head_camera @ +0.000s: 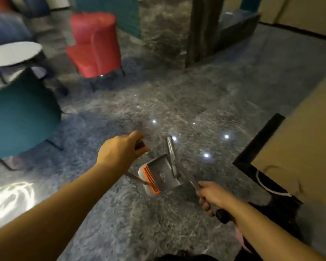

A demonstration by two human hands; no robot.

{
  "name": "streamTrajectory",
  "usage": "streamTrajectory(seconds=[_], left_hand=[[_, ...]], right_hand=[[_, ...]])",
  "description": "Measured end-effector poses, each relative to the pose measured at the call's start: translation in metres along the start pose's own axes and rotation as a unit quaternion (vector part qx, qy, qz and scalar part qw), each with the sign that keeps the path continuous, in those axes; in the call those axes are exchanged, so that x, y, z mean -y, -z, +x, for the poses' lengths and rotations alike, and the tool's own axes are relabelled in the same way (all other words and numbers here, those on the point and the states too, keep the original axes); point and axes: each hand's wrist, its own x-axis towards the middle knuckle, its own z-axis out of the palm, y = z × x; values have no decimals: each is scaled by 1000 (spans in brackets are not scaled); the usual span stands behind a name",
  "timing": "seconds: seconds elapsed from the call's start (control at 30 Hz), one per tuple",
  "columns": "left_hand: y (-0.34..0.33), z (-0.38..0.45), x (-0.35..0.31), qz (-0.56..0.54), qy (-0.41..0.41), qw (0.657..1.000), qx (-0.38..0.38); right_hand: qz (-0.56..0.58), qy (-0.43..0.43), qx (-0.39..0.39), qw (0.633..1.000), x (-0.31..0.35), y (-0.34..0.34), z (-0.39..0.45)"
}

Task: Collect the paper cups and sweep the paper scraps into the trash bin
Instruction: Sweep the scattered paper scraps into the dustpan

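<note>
Over the grey stone floor [158,110], left hand [119,153] fingers curled round a dark handle [139,145]; right hand [213,196] wrapped on a second handle [221,216]. Dustpan [158,176] hanging between. No scraps, cups or bin in view. Best kept level, lowered flat before sweeping.

Two bare forearms, no sleeves visible.
The left hand [119,153] and right hand [213,194] carry no gloves, rings or watch. Dark clothing [186,258] shows at the bottom edge; a pink patch [240,240] sits below the right forearm.
</note>
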Motion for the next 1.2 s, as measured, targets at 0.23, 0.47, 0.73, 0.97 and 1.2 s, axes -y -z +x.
streamTrajectory(seconds=[0.23, 0.47, 0.73, 0.97, 1.2], left_hand=[[13, -97, 57, 9, 199, 978, -67], [39, -203, 135, 8, 357, 930, -86], [82, -327, 247, -74, 465, 880, -64], [116, -402, 338, -133, 508, 849, -64], [147, -453, 415, -127, 578, 797, -118]], right_hand=[[-132, 55, 113, 983, 40, -73, 11], [-254, 70, 204, 943, 69, -192, 0], [-327, 60, 257, 907, 82, -371, -17], [-341, 51, 293, 892, 94, -498, -33], [-372, 73, 358, 853, 126, -615, -45]])
